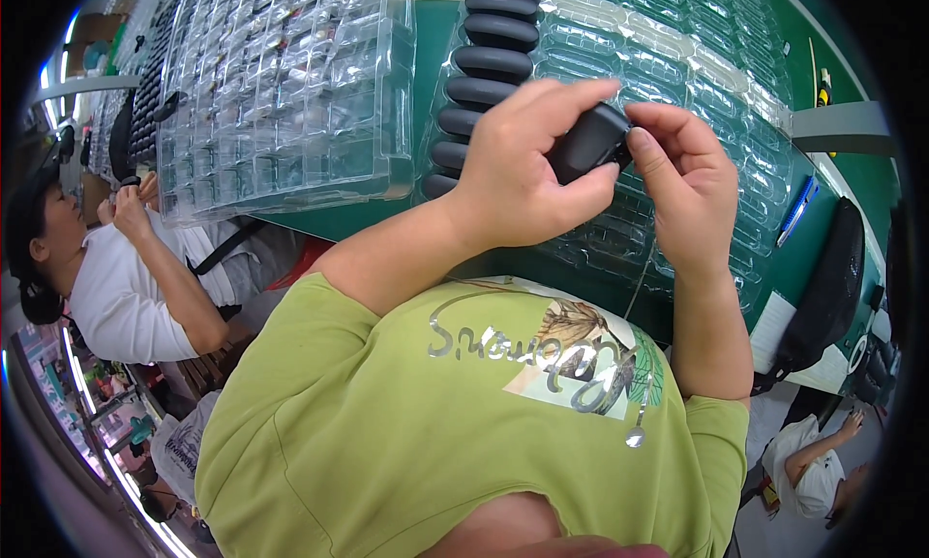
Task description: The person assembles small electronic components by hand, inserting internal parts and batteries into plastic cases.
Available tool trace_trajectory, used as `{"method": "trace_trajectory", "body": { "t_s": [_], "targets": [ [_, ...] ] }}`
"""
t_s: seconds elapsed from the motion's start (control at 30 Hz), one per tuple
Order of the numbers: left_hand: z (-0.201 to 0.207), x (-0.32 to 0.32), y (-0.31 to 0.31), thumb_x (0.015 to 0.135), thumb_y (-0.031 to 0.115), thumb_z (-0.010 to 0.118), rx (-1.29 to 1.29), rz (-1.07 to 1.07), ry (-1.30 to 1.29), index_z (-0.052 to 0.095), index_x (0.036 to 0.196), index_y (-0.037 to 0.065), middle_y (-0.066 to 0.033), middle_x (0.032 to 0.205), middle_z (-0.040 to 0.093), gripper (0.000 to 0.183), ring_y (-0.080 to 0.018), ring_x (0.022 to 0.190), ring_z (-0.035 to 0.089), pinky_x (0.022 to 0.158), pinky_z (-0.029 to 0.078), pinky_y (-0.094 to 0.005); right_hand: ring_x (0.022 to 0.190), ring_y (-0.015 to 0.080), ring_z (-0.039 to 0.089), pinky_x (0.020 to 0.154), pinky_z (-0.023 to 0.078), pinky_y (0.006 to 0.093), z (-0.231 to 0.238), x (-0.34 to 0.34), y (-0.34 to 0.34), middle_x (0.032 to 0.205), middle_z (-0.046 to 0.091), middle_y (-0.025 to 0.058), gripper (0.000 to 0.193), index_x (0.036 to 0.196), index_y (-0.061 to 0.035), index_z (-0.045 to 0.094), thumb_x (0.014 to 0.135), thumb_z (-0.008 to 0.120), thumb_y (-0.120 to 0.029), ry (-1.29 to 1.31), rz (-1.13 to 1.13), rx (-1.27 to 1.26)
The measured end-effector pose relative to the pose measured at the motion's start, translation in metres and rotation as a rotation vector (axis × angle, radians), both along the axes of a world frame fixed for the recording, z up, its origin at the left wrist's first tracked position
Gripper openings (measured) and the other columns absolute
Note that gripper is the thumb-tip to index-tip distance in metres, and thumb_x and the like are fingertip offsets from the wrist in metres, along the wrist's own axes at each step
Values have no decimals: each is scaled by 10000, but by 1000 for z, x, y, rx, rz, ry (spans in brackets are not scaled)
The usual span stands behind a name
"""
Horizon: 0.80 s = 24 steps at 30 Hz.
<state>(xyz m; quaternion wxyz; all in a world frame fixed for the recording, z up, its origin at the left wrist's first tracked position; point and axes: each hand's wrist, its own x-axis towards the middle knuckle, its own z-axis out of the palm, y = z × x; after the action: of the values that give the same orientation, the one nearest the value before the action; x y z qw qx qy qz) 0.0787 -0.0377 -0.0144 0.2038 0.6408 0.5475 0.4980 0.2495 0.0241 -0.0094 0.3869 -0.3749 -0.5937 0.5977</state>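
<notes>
My left hand [518, 166] is wrapped round a small black rounded case [586, 144], thumb along its near side and fingers over the far side. At the case's right end, the thumb and forefinger of my right hand [689, 185] pinch together. Whatever lies between those fingertips is too small to make out. Both hands are above a clear plastic tray [619, 50] with oval pockets. A column of black oval pieces [499, 32] fills the tray's left row, and the lower ones are partly covered by my left hand.
To the left stands a stack of clear compartment trays [281, 93] with small parts inside. A blue pen [798, 210] and a black pouch [827, 287] lie on the green table at the right. Another person [135, 277] works at the left; one more sits at the lower right.
</notes>
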Motion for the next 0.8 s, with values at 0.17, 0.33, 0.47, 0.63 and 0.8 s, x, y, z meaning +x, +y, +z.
{"method": "trace_trajectory", "body": {
  "t_s": [0.17, 0.33, 0.47, 0.63, 0.8],
  "targets": [
    [-7, -2, 0, 834, 25, 731, -298, -368, -530, 517, 1335, 27, -65, 1169, 585, 545, -124, 1013, 607, 844, 546, -271, 681, 33, 559, 582, 437, 167, 5, 0, 1, 823, 655, 4, 150, 1016, -15, 655, 893, 698, -89, -74, -18, -139],
    [5, 1, 0, 904, 11, 649, -479, -309, -636, 481, 1364, 27, -74, 1193, 584, 490, -128, 1018, 613, 810, 565, -259, 604, 42, 560, 512, 429, 174, 1, 7, 7, 750, 648, 10, 167, 991, 2, 668, 870, 721, -99, 8, -63, -45],
    [-3, 0, 2, 929, -13, 599, -301, -263, -542, 461, 1377, 16, -85, 1192, 591, 470, -135, 1015, 620, 832, 560, -264, 592, 63, 594, 486, 427, 176, 10, 9, 7, 775, 681, 39, 174, 983, 14, 710, 845, 730, -89, 34, 1, -247],
    [-11, 0, 3, 894, -27, 646, -223, -210, -393, 492, 1319, -10, -96, 1150, 626, 452, -142, 1013, 638, 873, 548, -272, 629, 84, 630, 497, 438, 182, 12, 14, 7, 821, 704, 65, 179, 977, 12, 727, 829, 742, -88, 58, 45, -304],
    [-9, 1, 2, 828, -14, 735, -247, -130, -284, 551, 1165, -21, -84, 1084, 662, 384, -129, 969, 659, 838, 557, -254, 655, 106, 644, 537, 474, 202, 8, 9, 5, 818, 704, 72, 171, 957, 17, 725, 828, 747, -93, 97, 42, -358]
  ]
}}
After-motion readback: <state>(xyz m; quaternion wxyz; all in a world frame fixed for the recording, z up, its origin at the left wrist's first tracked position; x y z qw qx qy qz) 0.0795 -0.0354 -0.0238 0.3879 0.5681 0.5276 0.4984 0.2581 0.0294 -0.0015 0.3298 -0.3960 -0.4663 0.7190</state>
